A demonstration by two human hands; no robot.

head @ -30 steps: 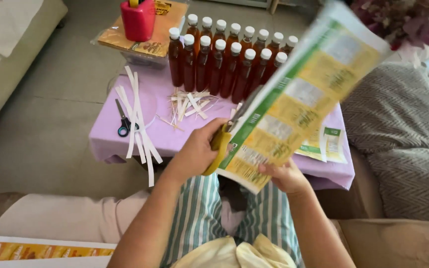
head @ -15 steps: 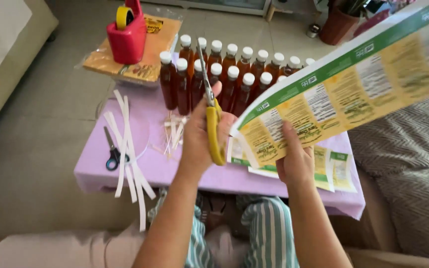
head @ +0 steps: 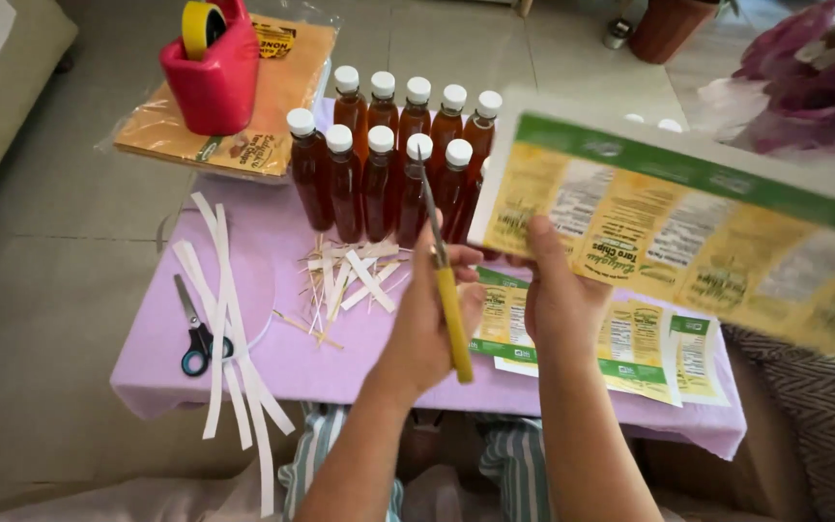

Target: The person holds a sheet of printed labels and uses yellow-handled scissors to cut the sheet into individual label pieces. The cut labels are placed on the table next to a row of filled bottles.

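One long sheet of printed labels (head: 688, 222), yellow with a green band, is held up over the right end of the purple-covered table (head: 340, 358), pinched at its lower left edge by the right hand (head: 558, 300). Just left of that hand, the left hand (head: 427, 319) is clenched around yellow-handled scissors (head: 445, 275), blades pointing up and away. Beneath the sheet, cut labels (head: 630, 348) lie flat on the table. Behind the scissors stand amber bottles (head: 388, 164) with white caps; left of them lie white paper strips (head: 229, 329), small scraps (head: 350, 275) and blue-handled scissors (head: 195, 329). Beyond the table's far left corner sits a red tape dispenser (head: 213, 68).
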